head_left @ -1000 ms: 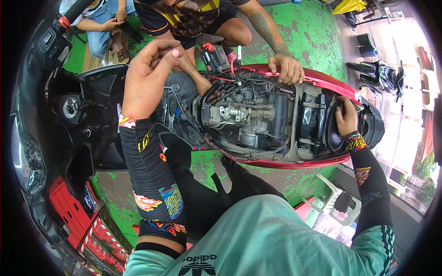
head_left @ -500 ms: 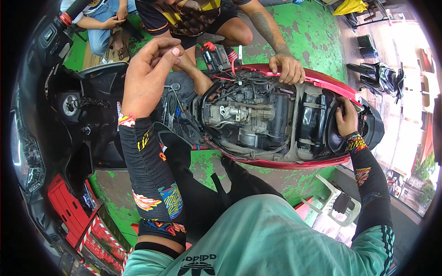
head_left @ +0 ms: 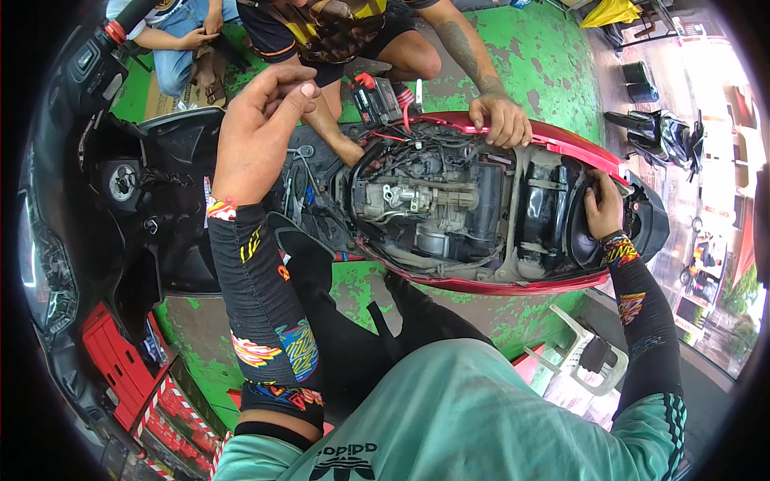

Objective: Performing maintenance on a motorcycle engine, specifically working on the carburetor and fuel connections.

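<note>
My left hand [head_left: 261, 132] is raised above the scooter's black footboard, its fingers loosely curled and the thumb bent toward them. I see nothing in its grasp. My right hand [head_left: 603, 207] rests on the rear of the opened red scooter [head_left: 449, 282], fingers extended beside a black rounded hollow. Between my hands lies the exposed engine [head_left: 425, 200], with wires and hoses around it. A battery [head_left: 375, 104] with a red terminal cover stands at the far edge of the opening. Wrenches and other tools [head_left: 301, 180] lie on the footboard below my left hand.
Across the scooter, a co-worker rests one hand [head_left: 501, 119] on the red side panel and reaches the other [head_left: 345, 151] toward the opening. Another person sits at the far left. A white plastic chair [head_left: 581, 353] stands near right, and a red tool cabinet [head_left: 120, 361] near left.
The co-worker's reaching hand has drawn back slightly to the left from the wiring. Traffic in the street at right has shifted. Both my hands stay almost where they were.
</note>
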Available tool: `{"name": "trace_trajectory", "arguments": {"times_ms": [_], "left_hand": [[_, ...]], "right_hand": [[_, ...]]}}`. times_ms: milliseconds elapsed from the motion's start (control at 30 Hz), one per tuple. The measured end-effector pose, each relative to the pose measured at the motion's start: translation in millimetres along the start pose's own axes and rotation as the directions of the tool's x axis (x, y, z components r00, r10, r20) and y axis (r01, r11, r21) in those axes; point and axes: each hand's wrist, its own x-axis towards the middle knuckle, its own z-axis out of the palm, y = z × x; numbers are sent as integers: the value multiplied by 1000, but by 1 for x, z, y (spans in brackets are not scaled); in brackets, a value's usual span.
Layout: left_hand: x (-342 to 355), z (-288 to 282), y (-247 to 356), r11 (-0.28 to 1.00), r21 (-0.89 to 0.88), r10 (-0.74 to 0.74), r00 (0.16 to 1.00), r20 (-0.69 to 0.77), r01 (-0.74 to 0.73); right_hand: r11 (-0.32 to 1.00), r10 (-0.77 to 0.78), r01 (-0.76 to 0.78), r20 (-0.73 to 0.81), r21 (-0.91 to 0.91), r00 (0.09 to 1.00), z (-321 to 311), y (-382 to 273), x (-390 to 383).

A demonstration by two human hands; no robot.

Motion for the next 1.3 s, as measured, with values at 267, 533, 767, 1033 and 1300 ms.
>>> {"name": "trace_trajectory", "arguments": {"times_ms": [267,533,767,1033,1300], "left_hand": [[0,1,-1,1000,-16,4,1000,-2,-5],[0,1,1,1000,-22,3,1000,-2,-3],[0,1,-1,1000,-17,-1,1000,0,1],[-1,3,0,1000,-10,-17,1000,6,17],[0,5,4,999,-11,-36,999,13,36]], "right_hand": [[1000,-3,3,-7,5,1000,-1,0,0],[1000,7,-7,3,4,1000,-1,0,0],[1000,30,-30,11,1,1000,-1,-2,0],[1000,-6,7,-17,25,1000,-1,-2,0],[1000,-6,6,-10,23,1000,-4,-6,2]]}}
